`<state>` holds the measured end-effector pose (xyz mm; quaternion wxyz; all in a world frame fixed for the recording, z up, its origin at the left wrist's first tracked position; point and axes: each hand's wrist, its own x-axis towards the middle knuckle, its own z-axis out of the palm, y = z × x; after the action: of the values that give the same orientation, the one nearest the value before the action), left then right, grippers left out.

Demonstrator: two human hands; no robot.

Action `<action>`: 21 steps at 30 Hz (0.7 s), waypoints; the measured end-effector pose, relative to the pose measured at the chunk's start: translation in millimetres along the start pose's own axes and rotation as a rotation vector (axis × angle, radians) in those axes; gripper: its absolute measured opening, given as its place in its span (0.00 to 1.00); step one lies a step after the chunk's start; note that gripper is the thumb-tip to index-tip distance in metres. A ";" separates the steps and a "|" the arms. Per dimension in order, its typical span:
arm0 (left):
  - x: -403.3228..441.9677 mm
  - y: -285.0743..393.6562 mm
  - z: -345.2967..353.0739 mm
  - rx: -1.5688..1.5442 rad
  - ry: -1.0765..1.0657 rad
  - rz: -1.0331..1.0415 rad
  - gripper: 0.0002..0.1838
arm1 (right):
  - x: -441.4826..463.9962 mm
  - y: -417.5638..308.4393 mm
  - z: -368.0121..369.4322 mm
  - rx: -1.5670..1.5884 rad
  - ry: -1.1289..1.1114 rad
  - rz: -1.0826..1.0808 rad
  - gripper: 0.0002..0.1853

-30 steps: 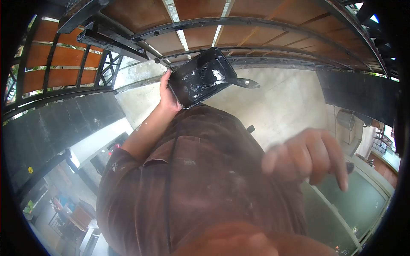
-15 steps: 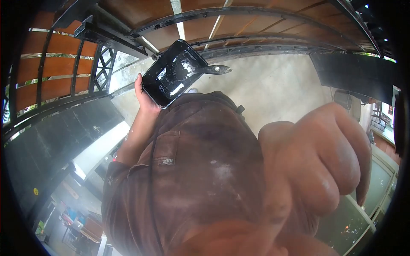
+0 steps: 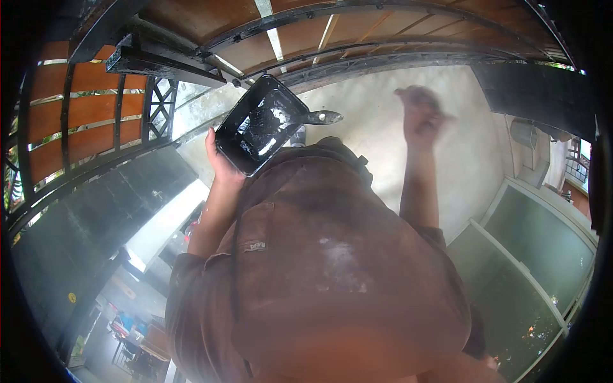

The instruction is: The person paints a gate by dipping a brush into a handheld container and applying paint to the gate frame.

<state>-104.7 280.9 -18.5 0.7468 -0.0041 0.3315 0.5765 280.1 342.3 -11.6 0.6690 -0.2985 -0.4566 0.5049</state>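
At eleven o'clock we have the black tray, a handled tool resting in it ungripped; its shine suggests wet residue is left. What is done elsewhere, we cannot tell. Our left hand grips it, thumb up the side, other fingers hidden. At two, our right hand blurs, finger spread unclear, nothing visibly held.

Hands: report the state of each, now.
Left hand: holding the black tray.
Right hand: too blurred to tell open or closed.
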 end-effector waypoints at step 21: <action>-19.3 -40.3 -2.3 -0.044 -0.131 0.008 0.36 | -72.2 -8.5 60.6 -0.184 -0.291 0.218 0.48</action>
<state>-73.3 250.0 -25.8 0.7642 0.0186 0.2691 0.5858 222.9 267.5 -2.1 0.5072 -0.3301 -0.5574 0.5685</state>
